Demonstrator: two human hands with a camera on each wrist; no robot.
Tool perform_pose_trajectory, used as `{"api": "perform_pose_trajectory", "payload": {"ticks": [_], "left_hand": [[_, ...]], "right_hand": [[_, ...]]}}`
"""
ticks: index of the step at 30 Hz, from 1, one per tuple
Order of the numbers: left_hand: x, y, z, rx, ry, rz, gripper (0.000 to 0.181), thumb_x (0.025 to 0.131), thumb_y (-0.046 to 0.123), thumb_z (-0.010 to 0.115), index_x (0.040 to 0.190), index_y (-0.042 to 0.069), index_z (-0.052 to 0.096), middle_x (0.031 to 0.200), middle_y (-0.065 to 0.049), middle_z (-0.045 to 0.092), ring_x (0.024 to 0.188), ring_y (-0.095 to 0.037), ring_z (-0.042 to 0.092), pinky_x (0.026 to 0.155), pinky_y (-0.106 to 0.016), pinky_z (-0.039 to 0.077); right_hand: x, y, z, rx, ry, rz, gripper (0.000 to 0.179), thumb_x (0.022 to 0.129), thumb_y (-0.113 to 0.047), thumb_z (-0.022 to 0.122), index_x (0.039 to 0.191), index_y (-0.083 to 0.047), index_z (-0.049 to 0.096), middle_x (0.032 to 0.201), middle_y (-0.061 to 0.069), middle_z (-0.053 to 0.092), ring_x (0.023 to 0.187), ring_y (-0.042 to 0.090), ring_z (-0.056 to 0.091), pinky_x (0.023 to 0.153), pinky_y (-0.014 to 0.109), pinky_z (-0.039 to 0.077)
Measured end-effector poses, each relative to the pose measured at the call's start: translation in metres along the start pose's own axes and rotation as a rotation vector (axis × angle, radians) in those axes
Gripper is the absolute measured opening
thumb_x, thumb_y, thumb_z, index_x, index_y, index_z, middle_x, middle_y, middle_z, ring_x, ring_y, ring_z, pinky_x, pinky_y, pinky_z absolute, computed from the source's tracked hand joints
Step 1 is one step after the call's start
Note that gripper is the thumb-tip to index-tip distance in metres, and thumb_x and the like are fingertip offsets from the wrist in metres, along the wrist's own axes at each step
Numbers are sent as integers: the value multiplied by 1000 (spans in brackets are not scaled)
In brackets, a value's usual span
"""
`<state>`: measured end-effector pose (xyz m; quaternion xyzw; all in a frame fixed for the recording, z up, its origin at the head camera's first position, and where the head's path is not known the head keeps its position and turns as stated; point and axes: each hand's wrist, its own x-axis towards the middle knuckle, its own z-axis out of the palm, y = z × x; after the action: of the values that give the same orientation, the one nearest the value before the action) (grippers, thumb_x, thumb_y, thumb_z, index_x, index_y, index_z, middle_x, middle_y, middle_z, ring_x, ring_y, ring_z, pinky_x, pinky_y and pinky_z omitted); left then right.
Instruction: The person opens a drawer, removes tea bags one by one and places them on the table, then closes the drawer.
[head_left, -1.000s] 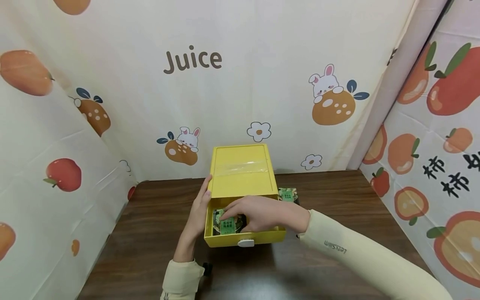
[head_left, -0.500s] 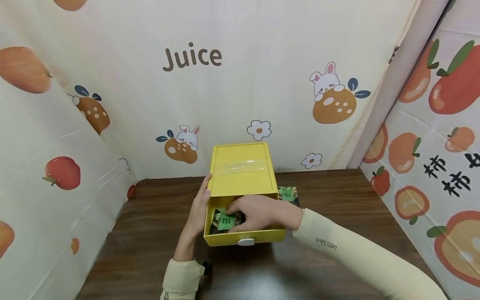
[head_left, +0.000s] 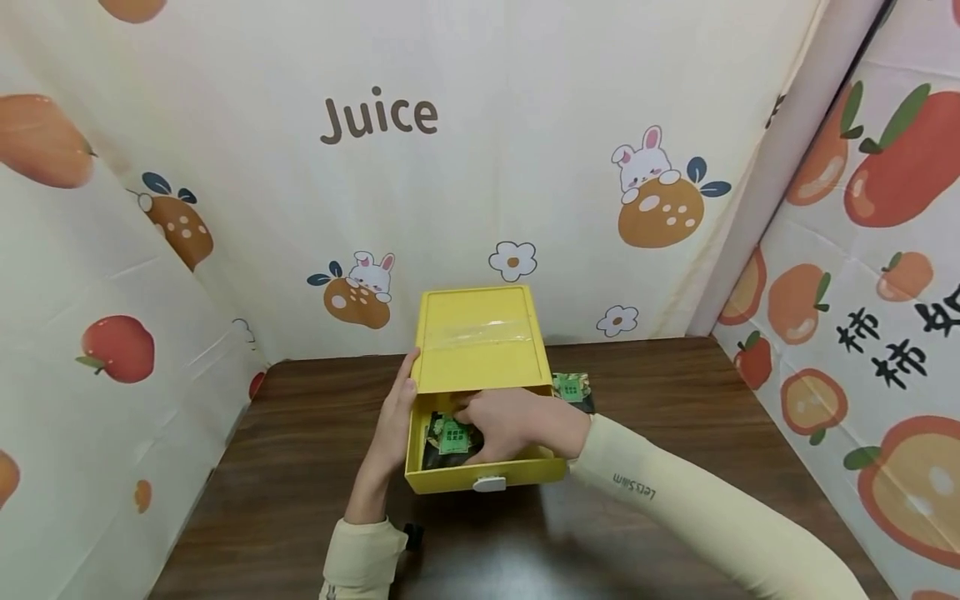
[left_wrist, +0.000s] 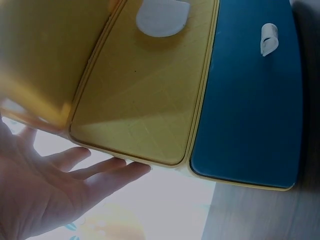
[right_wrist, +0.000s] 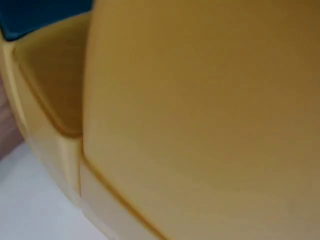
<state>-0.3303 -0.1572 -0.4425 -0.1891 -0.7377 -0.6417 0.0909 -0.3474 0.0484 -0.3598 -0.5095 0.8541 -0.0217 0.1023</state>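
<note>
A small yellow drawer unit (head_left: 480,333) stands at the back of the table, its top drawer (head_left: 450,482) pulled out. Inside the drawer lies a green-and-black printed packet (head_left: 453,437). My right hand (head_left: 513,421) reaches in from the right, thumb and curved fingers at the packet's right side; the fingertips are partly hidden. My left hand (head_left: 393,425) rests along the unit's left side with fingers extended, and in the left wrist view the same hand (left_wrist: 55,190) touches the case's edge. Only yellow and blue drawer surfaces show in the right wrist view.
Another green-and-black packet (head_left: 573,389) lies on the table just right of the unit. Below the yellow drawers is a blue drawer (left_wrist: 250,100) with a curled white handle (left_wrist: 269,39). A printed curtain (head_left: 465,183) hangs behind the brown table (head_left: 315,433).
Inside the drawer, the packet has shifted and turned slightly, showing more of its dark lower part. The right hand has moved slightly right across it. The left hand keeps its place.
</note>
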Motion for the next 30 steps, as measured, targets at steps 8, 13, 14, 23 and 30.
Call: {"api": "perform_pose_trajectory", "payload": {"ticks": [8,13,14,23,30], "left_hand": [[0,-1,-1,-14,12,0,50,108,27,24,156,24,16,158,-3,16,137,-27,27,106,-55,25],[0,0,-1,-1,-2,0,50,108,27,25,156,25,15,158,-3,17,135,-28,31,105,-55,29],[0,0,-1,9,-2,3,50,108,27,25,156,25,16,158,-3,18,134,-28,32,104,-54,30],[7,3,3,39,-16,-27,49,108,31,24,156,28,16,157,-5,22,127,-30,40,102,-52,36],[1,3,2,22,0,-18,50,108,28,24,157,24,16,158,-5,18,132,-29,35,104,-53,31]], "right_hand": [[-1,5,9,52,81,-58,63,86,-19,69,142,-7,45,127,0,55,91,4,51,87,23,44],[-2,2,14,-29,185,-59,49,90,-8,62,137,-11,51,110,-1,62,76,6,52,75,21,47],[-2,2,14,-49,202,-59,45,91,-8,62,135,-13,53,108,-2,64,76,6,53,76,21,47],[-10,2,6,-57,225,-107,35,94,-7,62,126,-19,66,119,-8,65,105,4,58,95,23,43],[-24,-7,-8,29,192,-128,37,95,-3,58,128,-18,65,119,-9,65,108,3,58,94,22,44]]}}
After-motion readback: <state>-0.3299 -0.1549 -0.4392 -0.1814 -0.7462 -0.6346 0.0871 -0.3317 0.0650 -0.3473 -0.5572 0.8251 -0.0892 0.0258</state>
